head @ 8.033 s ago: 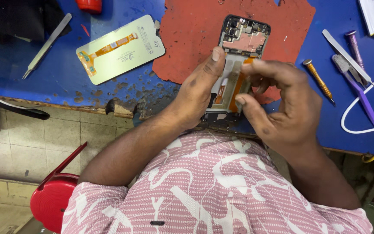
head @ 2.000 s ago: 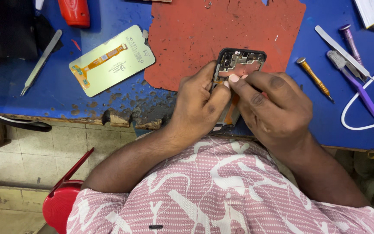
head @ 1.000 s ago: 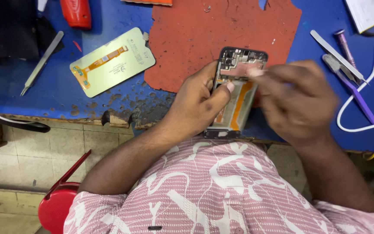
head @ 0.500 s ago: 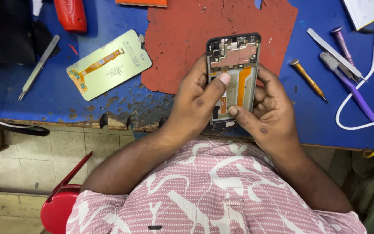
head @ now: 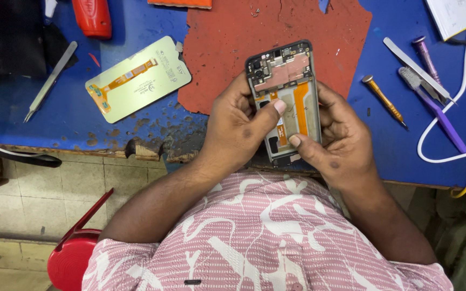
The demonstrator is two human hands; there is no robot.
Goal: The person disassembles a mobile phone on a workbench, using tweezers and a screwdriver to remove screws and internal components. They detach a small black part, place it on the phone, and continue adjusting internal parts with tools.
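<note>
Left hand (head: 238, 126) and right hand (head: 341, 140) both closed on the opened phone frame (head: 287, 97), thumbs on its orange flex cable (head: 300, 105). Looks light, rigid, fragile inside; best gripped by the side edges, clear of the board.

I work at a blue bench (head: 82, 116) whose near edge is chipped and worn down to bare wood, the paint flaking in dark patches. A rough-edged red mat (head: 227, 48) covers its middle. Below the edge, the floor (head: 44, 199) is laid in pale, grimy tiles with dark joints. A red stool (head: 74, 258), or something like it, stands at my left, only partly in view. The light is even and casts soft shadows.
</note>
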